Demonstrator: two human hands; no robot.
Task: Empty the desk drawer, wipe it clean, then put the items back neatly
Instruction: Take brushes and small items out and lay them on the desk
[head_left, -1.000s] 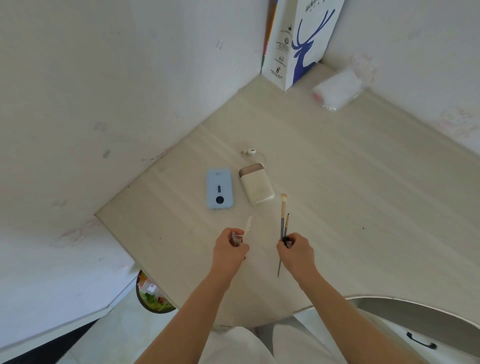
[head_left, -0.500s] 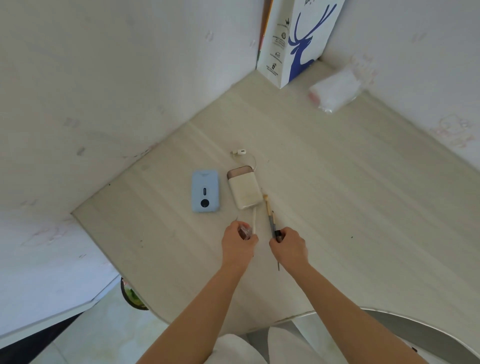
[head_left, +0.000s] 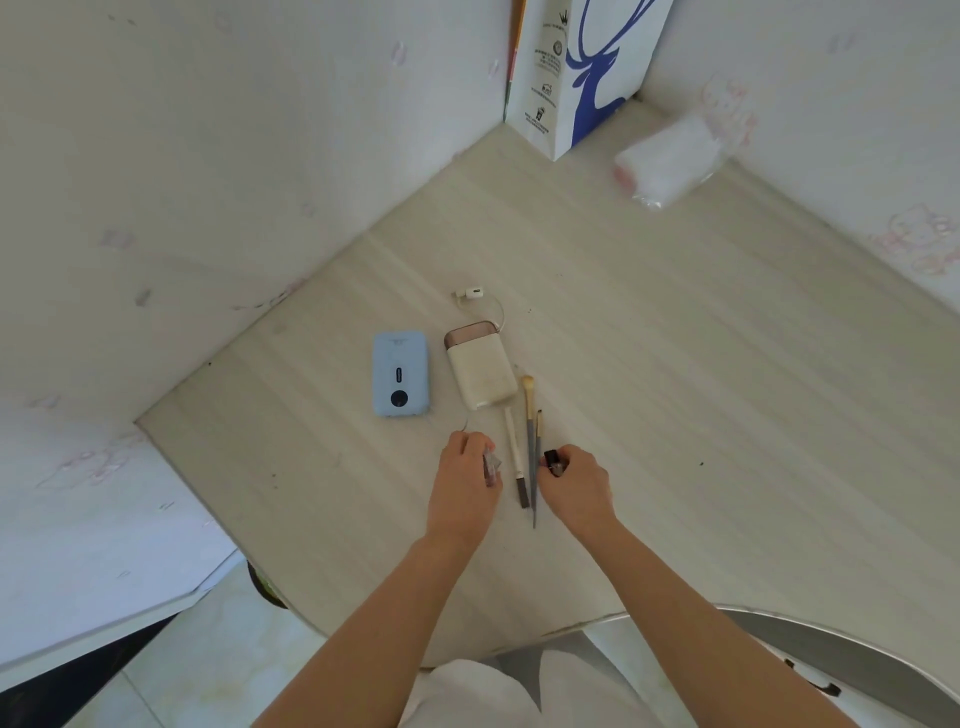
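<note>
We judge the emptying step underway: our left hand (head_left: 464, 480) grips a small purplish item (head_left: 491, 466), our right hand (head_left: 575, 483) a dark cap (head_left: 552, 460), beside 3 brushes (head_left: 529, 441) lying on the desk (head_left: 675, 389); next, set both down.

- On the desk (head_left: 675, 364), two power banks lie side by side: one (head_left: 400, 374) left, the other (head_left: 481, 373) right.
- Three slim sticks (head_left: 525, 447) lie together just before the right one.
- A paper bag (head_left: 576, 73) stands in the far corner, a plastic packet (head_left: 667, 163) to its right.

deer-print paper bag (head_left: 582, 73), plastic packet (head_left: 670, 163)
</note>
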